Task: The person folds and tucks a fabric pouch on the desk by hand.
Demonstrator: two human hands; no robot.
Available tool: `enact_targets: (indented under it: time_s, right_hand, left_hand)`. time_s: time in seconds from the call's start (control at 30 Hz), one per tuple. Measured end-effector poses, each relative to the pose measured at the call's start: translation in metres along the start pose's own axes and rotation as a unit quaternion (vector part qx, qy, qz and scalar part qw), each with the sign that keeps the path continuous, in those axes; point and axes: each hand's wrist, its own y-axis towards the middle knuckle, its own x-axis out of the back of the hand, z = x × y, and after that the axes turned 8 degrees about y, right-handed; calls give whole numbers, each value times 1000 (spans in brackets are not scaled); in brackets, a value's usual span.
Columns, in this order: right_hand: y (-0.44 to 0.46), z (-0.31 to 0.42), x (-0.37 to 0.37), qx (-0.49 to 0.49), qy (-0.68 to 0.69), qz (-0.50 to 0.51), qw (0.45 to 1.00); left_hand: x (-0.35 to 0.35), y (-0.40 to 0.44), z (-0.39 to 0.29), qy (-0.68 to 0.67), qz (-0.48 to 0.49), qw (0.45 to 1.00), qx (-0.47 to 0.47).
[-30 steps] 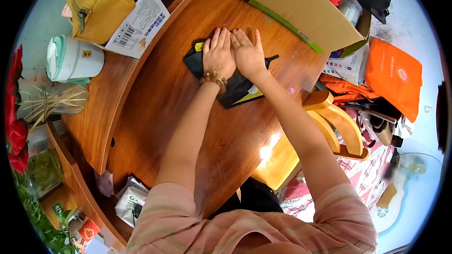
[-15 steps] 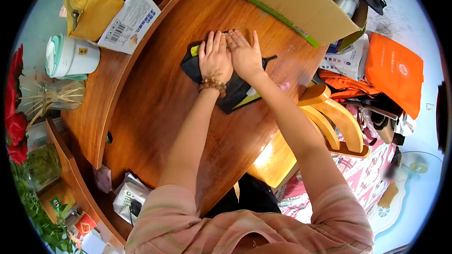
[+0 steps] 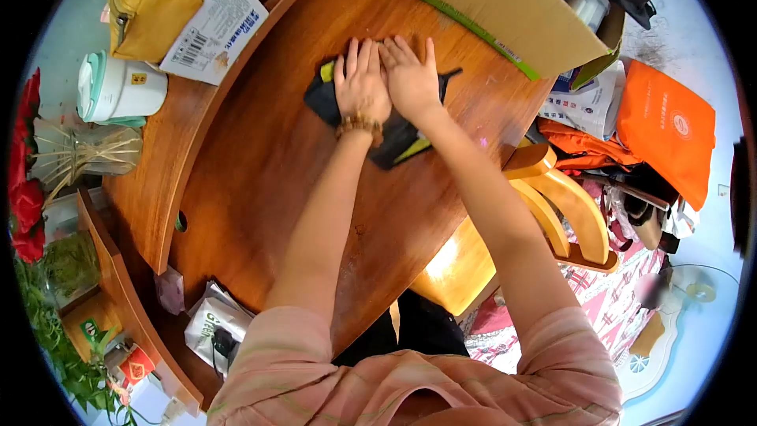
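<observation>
A black cloth-like item with yellow-green parts (image 3: 322, 102) lies flat on the brown wooden desk (image 3: 260, 189). My left hand (image 3: 363, 91) rests on it palm down, fingers stretched away from me, with a beaded bracelet at the wrist. Pressed alongside is my right hand (image 3: 412, 87), also flat on the item with its fingers extended. The two hands touch along their inner edges. Both cover the middle of the item, so that part is hidden.
A large cardboard box (image 3: 489, 12) stands at the desk's far right. On the left shelf are a white cup (image 3: 130, 91), a small box (image 3: 217, 28) and a yellow pouch (image 3: 154, 4). A wooden chair (image 3: 568, 209) and orange bag (image 3: 666, 126) are right.
Both hands stay flat on the black item. Hands and item appear slightly higher in view than half a second ago, and the surroundings have shifted a little too.
</observation>
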Motion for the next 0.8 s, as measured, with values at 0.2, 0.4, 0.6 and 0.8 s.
enact_targets:
  time_s: [0.2, 0.4, 0.6, 0.8]
  right_hand:
    - [41, -15, 4, -1, -36, 23, 999]
    - [47, -30, -3, -28, -51, -23, 998]
    - [-46, -28, -3, -70, 29, -106, 991]
    - [-55, -33, -6, -67, 15, -96, 993]
  left_hand:
    - [-16, 41, 4, 31, -6, 999, 13]
    - [-26, 63, -3, 43, -45, 998, -14]
    - [6, 0, -33, 2, 11, 991, -133]
    - [5, -4, -40, -74, 1, 992, -97]
